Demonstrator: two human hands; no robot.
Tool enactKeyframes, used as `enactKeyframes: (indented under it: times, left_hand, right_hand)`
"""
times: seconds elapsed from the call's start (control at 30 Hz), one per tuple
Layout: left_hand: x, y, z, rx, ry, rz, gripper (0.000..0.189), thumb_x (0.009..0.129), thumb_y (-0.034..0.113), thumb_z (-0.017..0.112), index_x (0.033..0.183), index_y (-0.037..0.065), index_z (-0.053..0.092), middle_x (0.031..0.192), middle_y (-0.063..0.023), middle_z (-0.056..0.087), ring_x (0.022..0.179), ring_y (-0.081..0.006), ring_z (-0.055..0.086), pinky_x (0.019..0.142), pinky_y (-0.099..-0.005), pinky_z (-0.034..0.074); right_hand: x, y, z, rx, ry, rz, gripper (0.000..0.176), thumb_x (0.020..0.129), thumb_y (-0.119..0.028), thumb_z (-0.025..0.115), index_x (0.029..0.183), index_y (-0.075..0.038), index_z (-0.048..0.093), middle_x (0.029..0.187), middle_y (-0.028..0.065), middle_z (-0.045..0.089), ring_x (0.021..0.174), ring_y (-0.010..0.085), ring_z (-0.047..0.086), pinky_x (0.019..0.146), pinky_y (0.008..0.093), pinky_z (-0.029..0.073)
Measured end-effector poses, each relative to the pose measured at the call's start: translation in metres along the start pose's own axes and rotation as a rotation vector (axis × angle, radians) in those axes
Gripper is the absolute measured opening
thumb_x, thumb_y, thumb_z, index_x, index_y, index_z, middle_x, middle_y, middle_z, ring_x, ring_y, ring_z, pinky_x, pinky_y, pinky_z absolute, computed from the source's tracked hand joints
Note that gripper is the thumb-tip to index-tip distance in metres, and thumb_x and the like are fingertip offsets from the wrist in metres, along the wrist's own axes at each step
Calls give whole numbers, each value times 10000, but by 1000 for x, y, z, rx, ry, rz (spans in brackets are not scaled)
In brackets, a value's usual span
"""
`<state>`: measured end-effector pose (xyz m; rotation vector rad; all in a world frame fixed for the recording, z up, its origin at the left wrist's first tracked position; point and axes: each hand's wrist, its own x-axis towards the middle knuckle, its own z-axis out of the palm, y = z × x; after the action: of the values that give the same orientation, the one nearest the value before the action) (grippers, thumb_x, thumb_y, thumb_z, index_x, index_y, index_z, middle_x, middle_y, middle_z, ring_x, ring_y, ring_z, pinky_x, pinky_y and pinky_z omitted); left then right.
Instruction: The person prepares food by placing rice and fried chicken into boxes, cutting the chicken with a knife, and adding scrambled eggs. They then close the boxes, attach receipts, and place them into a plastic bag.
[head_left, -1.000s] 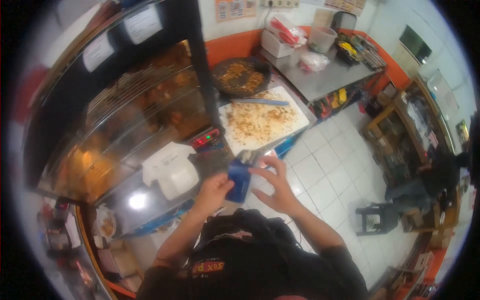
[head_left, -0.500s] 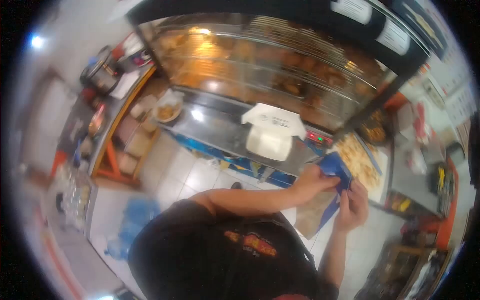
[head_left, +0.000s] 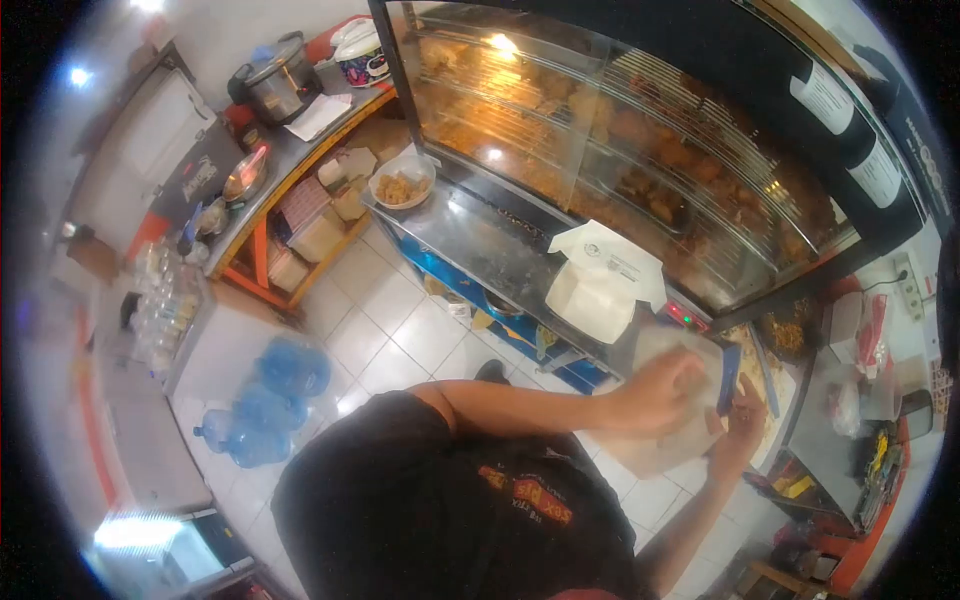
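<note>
Fingers curled, my left hand [head_left: 655, 393] is blurred against a pale paper piece [head_left: 650, 452], which shows above and below it. My right hand [head_left: 742, 415] pinches the right side of this paper and a narrow blue piece [head_left: 730, 378]; how the two join is unclear. Just left of and above my hands, an empty white takeaway box [head_left: 592, 303] lies open on the metal counter [head_left: 480, 235], lid tilted back. Beyond my right hand, a board [head_left: 785, 400] with pale food is partly hidden.
A glass food warmer [head_left: 600, 130] stands behind the counter. A bowl of fried pieces [head_left: 402, 188] sits at the counter's left end. Large blue bottles [head_left: 265, 400] stand at lower left. A dark pot [head_left: 278, 85] is on the left counter, tools [head_left: 880, 462] at right.
The view has shifted, so the counter and box appear farther right. The paper has turned from blue and brown to mostly pale, and the blue part now shows narrow by my right hand.
</note>
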<state>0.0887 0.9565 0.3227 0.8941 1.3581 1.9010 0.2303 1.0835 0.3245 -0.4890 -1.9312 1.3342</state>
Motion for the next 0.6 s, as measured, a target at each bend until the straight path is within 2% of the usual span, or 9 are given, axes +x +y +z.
enactKeyframes:
  times: [0.03,0.07,0.13,0.27,0.33,0.4,0.43,0.57,0.6]
  left_hand:
    - [0,-1,-3,740,251,425,224,813,114,630,1032,77,602,839,-65,510,799,-242,565,753,-380,450]
    - [4,-8,-6,741,258,421,224,813,114,630,1032,77,602,839,-65,510,799,-242,565,753,-380,450]
    - [25,-40,-19,877,-105,656,237,744,87,614,980,96,635,888,-81,477,820,-290,539,700,-404,428]
    - [48,-107,-39,1082,-126,439,203,750,80,588,942,93,654,867,-91,505,817,-280,575,732,-413,474]
    - [45,-94,-54,1092,-119,297,233,764,107,577,988,72,627,910,-118,548,841,-304,598,746,-436,499]
    - [43,-135,-62,1049,-61,-79,288,767,112,579,1048,50,588,1001,-150,576,886,-345,601,755,-452,505]
    - [42,-171,-65,882,66,-136,382,798,129,587,1161,23,533,1069,-196,570,946,-377,592,795,-453,495]
    - [21,-154,-68,782,101,-182,520,834,213,619,1283,5,458,1077,-215,554,990,-390,572,843,-434,474]
    - [16,-153,-69,782,120,-189,520,834,213,619,1283,5,458,1077,-215,554,990,-390,572,843,-434,474]
  right_hand:
    - [2,-6,-8,38,-87,103,332,717,38,737,961,-9,516,1325,198,460,1172,270,512,981,384,428]
    - [4,-11,-16,73,-176,208,394,720,41,737,1020,-13,487,1334,203,449,1170,257,511,974,376,434]
    - [10,-5,-20,91,-322,206,423,751,0,723,1098,-5,480,1331,185,462,1161,252,515,980,367,431]
    - [-4,89,-29,187,-77,324,397,909,-189,560,1246,-3,465,1313,134,498,1152,255,520,951,370,446]
    - [-26,154,-57,160,256,566,425,950,-306,486,1255,-9,470,1311,130,503,1128,273,532,947,398,445]
    - [-57,147,-20,258,316,309,500,953,-393,461,1290,-24,457,1279,134,529,1129,296,521,973,408,421]
    - [-62,144,-7,261,296,307,500,953,-393,461,1290,-24,457,1279,134,529,1129,296,521,973,408,421]
    - [-73,144,29,879,523,857,591,939,-402,477,1399,-54,349,1457,157,304,1288,316,372,1031,408,372]
    - [-68,151,34,875,505,867,591,939,-402,477,1399,-54,349,1457,157,304,1288,316,372,1031,408,372]
